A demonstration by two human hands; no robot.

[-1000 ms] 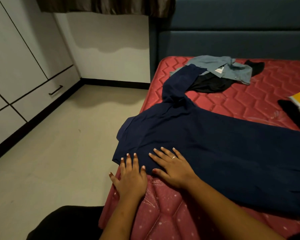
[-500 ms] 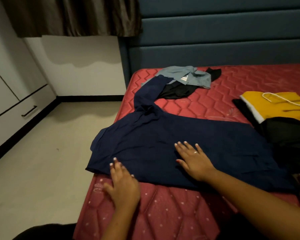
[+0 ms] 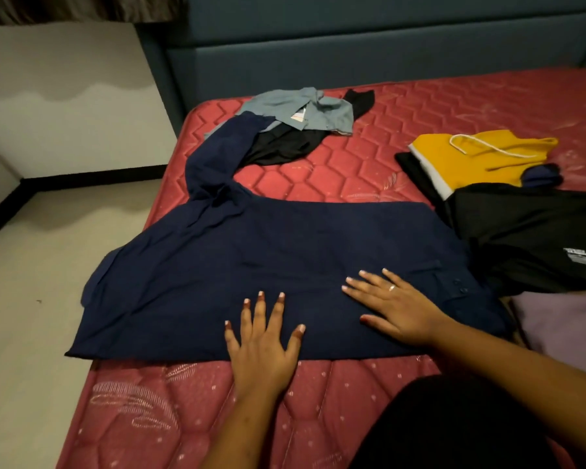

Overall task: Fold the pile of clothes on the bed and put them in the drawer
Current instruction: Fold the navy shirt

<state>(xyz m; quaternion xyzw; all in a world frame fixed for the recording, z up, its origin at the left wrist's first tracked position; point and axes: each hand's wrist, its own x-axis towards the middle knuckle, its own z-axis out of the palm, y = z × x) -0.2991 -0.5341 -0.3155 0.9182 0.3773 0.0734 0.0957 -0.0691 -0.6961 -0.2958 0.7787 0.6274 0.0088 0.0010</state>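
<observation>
- Navy blue long-sleeved shirt: I see it spread flat across the near part of the red quilted mattress, one sleeve trailing toward the headboard.
- Left hand: fingers spread, palm down on the shirt's near hem.
- Right hand: fingers spread, flat on the shirt, ring visible.
- Grey-blue crumpled shirt: at the far corner, over a black garment.
- Yellow folded garment and black printed garment: on my right.

Both hands, left hand and right hand, flat, fingers spread, on navy shirt atop red mattress.
</observation>
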